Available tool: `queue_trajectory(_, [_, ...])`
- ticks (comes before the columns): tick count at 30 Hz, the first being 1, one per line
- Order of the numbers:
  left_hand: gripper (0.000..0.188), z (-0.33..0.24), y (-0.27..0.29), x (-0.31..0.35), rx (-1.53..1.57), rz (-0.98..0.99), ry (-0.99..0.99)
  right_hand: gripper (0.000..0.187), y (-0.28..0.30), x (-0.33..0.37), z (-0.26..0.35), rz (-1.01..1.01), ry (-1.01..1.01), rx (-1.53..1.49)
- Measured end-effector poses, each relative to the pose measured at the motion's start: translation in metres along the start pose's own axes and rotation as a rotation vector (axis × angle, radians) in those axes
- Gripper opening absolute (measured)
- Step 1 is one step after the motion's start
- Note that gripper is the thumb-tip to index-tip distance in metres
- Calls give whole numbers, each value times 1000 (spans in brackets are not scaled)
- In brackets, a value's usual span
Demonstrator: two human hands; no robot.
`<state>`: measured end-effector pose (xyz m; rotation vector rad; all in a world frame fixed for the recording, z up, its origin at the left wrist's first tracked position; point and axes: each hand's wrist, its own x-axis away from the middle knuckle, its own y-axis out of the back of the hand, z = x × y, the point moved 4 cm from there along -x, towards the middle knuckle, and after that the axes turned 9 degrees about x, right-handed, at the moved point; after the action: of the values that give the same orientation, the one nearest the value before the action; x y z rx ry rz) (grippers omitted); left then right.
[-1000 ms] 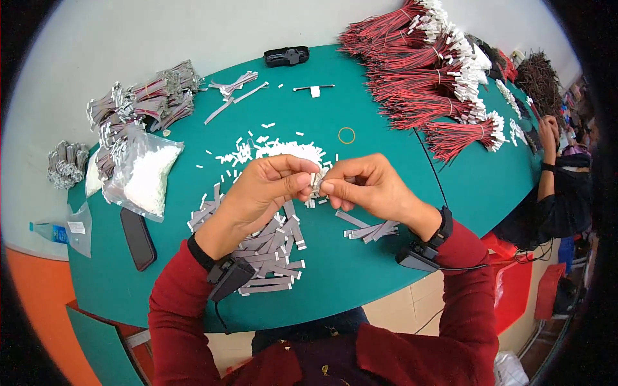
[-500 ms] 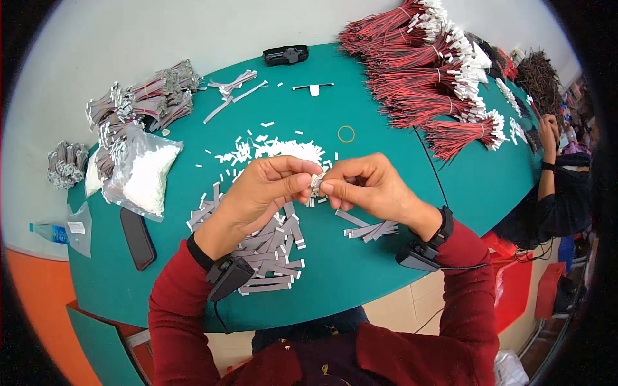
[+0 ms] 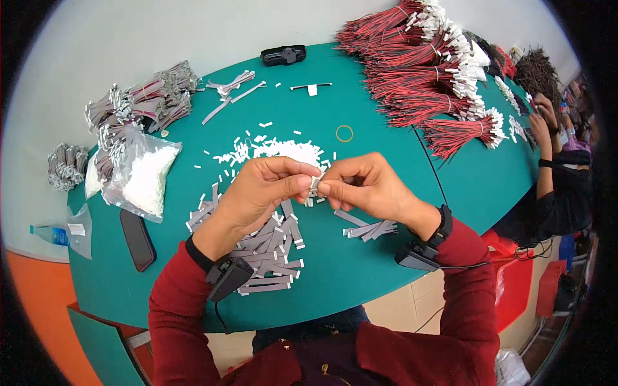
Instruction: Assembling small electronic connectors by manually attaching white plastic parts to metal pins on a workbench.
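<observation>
1. A heap of small white pieces lies on a green desk, seen from above; it is the landmark for every place below.
2. At the near right edge of the heap, apparently held above the desk, is a small grey-and-white piece, mostly hidden by fingertips.
3. The left hand, nearer side of the heap, has its thumb and fingers clamped on that piece from the left.
4. The right hand, right of the heap's near edge, pinches the same piece from the other side, thumb and fingers together on it. The two hands' fingertips nearly meet.
5. On the near side of the heap, partly under the left forearm, is a loose pile of grey strips with white ends.
6. Nearer and to the right of the heap is a smaller group of similar strips.
7. Right of the heap lies a thin yellowish rubber band.
8. Left of the heap sits a clear bag filled with white pieces; nearer than the heap, also to its left, is a dark phone.
9. Beyond and left of the heap are grey cable bundles; beyond and right, red-and-black wire bundles with white ends.
10. Far right of the heap, a co-worker's hands show.
</observation>
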<state>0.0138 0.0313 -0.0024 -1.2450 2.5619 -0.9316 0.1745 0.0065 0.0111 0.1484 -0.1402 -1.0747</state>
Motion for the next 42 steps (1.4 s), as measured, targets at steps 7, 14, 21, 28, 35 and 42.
queue_trajectory(7, [16,-3,-2,1,-195,-65,-95,18,-1,0,-3,-18,20,33])
queue_trajectory(14, [15,-3,-4,2,-256,-90,-114,17,-3,3,-2,-31,-3,16])
queue_trajectory(21, [14,0,-5,1,-222,-75,-104,17,-2,5,-1,-59,44,110])
queue_trajectory(28, [15,5,-5,-1,-256,-83,-171,19,-2,4,-1,-112,64,152])
queue_trajectory(35, [23,4,-4,-3,-238,-49,-138,19,-3,1,-3,-91,55,45])
queue_trajectory(42, [30,5,-10,3,-538,77,-161,19,-6,3,1,-38,44,16])
